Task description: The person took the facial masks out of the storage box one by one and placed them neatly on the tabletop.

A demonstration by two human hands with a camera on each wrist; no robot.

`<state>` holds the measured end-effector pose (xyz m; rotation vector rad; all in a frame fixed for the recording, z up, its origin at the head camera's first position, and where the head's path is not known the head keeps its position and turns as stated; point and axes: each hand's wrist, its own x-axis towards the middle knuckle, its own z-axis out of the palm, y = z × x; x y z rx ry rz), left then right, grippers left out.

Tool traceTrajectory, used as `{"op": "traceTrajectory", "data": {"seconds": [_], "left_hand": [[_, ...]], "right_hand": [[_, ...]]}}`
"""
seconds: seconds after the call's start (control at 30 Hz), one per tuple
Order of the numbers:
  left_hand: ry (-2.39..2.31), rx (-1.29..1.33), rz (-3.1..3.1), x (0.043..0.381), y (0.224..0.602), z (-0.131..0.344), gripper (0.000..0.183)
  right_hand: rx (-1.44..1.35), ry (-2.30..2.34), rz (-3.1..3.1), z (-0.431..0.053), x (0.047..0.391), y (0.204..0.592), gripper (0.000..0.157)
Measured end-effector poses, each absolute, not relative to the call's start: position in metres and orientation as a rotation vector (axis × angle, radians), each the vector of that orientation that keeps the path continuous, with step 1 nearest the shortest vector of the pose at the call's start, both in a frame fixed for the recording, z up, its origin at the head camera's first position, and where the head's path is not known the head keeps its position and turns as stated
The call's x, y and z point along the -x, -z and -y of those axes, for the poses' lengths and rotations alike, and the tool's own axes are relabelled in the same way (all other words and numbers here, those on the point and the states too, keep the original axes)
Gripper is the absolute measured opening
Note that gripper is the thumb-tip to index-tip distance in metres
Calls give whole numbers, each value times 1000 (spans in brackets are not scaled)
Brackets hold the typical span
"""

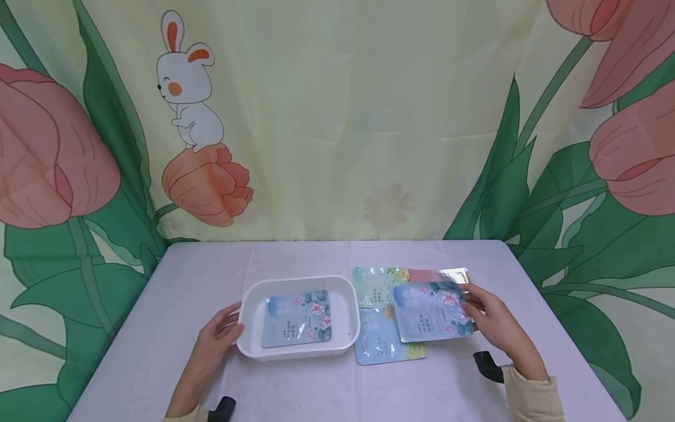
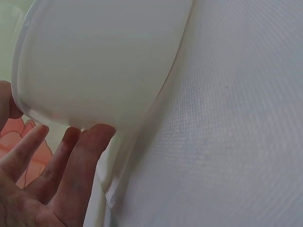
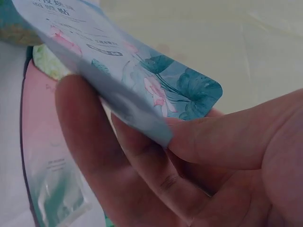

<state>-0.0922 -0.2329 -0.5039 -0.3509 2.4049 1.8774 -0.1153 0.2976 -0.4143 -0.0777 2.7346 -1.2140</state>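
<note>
My right hand [image 1: 493,319] pinches the right edge of a blue sachet [image 1: 435,313] printed with pink flowers, thumb on top and fingers beneath. In the right wrist view the sachet [image 3: 118,71] is tilted, its edge between thumb and fingers. A similar blue flowered sachet [image 1: 297,319] lies inside a white plastic tray [image 1: 248,346]. At the tray's left end, my left hand [image 1: 213,334] grips the rim. The left wrist view has fingertips against the tray's outer wall [image 2: 99,61] and the thumb at its rim.
Beneath and beside the held sachet lie a green sachet [image 1: 374,287], a light blue one [image 1: 382,340] and a partly covered pink one [image 1: 427,275]. They lie right of the tray on a white-covered table [image 1: 295,392]. A printed curtain [image 1: 337,117] hangs behind.
</note>
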Motion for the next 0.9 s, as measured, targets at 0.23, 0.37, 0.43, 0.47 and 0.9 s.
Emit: {"op": "traceTrajectory", "data": {"seconds": [0.23,0.37,0.43,0.47,0.9], "left_hand": [[-1891,347,-2390,91,503,233,60],[-1892,359,-2383,92,504,234,60],[-1886,363,-2389,93,505,234,60],[-1884,368,-2392,93,505,234,60],[-1875,384,-2403,94,507,234,59]], "right_hand": [[67,1165,-2741,-310,120,427,47],[34,1114,-2755,-316,123,435,48],[30,1083,-2768,-318,124,438,49],[33,1064,-2778,-319,125,440,49],[28,948,-2833,-326,130,453,43]]}}
